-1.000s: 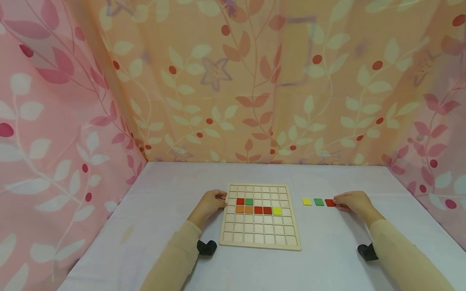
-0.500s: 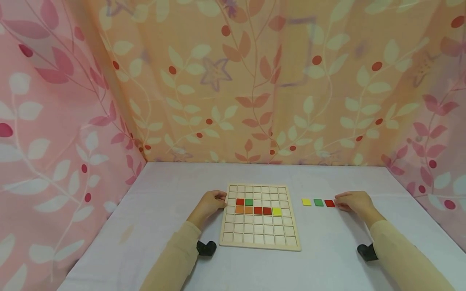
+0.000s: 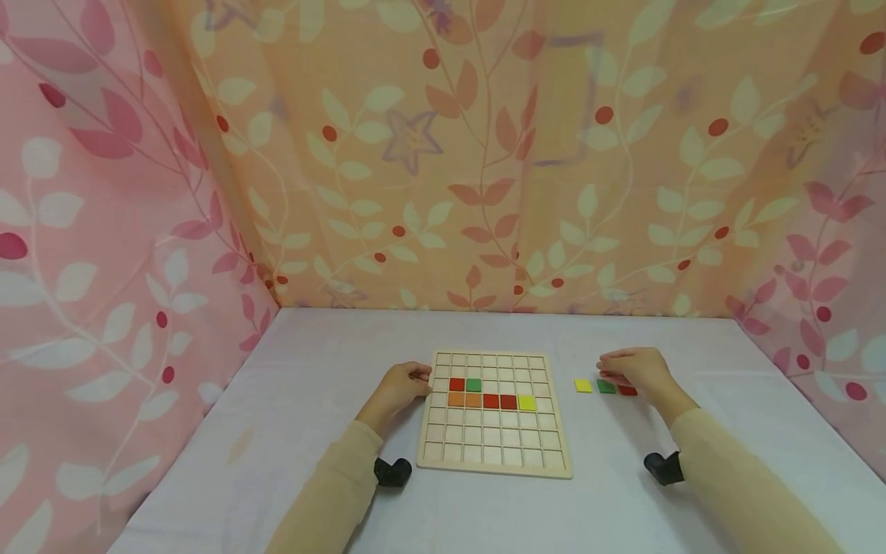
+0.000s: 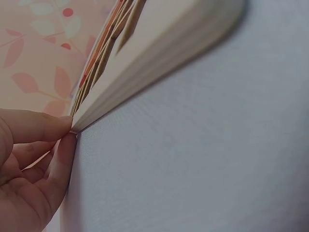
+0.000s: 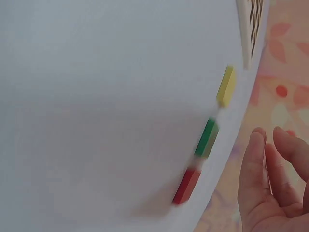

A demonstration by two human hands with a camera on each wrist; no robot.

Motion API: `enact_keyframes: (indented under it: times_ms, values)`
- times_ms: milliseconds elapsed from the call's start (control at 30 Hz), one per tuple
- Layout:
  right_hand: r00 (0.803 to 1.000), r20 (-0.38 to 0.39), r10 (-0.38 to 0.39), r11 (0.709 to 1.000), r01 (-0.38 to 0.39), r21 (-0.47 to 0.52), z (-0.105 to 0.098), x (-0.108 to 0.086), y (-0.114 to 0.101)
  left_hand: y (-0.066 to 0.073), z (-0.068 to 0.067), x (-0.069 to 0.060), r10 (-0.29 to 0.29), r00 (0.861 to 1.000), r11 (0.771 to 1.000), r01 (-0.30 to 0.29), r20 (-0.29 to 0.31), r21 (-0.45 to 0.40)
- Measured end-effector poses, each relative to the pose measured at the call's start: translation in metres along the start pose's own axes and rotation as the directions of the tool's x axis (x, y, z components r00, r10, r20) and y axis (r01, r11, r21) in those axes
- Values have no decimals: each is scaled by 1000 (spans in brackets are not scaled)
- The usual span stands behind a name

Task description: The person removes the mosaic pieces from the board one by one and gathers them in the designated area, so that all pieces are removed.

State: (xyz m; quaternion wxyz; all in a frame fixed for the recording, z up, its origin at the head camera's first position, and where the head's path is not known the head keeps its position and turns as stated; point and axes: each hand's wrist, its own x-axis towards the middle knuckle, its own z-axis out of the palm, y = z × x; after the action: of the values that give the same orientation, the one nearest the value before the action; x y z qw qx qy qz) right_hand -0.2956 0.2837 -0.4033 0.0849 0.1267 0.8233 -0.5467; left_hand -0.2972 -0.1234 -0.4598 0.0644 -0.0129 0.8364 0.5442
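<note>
A pale wooden grid board point(image 3: 494, 471) lies on the table. Its cells hold two red tiles and a green, a yellow and two orange ones. My left hand point(image 3: 400, 388) pinches the board's left edge between thumb and fingers, as the left wrist view confirms. To the right of the board, a yellow tile point(image 3: 584, 386), a green tile point(image 3: 605, 387) and a red tile point(image 3: 627, 391) form a row. Over the green and red tiles hovers my right hand point(image 3: 640, 373), partly covering them. The right wrist view shows that hand's thumb and fingers point(image 5: 253, 159) apart, holding nothing.
A white cloth covers the table point(image 3: 332, 346). Behind it hangs an orange leaf-patterned curtain point(image 3: 388, 192), with pink patterned cloth point(image 3: 104, 308) at the sides. Dark wrist-camera mounts point(image 3: 393, 472) sit below both forearms.
My right hand has lifted from beside the red tile and moved left over the green and red tiles. The left hand and the board stay in place.
</note>
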Motion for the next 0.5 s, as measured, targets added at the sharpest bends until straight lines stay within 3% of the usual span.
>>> enact_keyframes:
  times_ms: [333, 500]
  values:
    - [993, 73, -92, 996, 91, 24, 52, 4, -18, 1, 0, 0, -2, 1000, 1000, 2, -9, -5]
    - [989, 118, -87, 996, 82, 41, 74, 2, -28, 4, -1, -2, 3, 1000, 1000, -3, -2, -4]
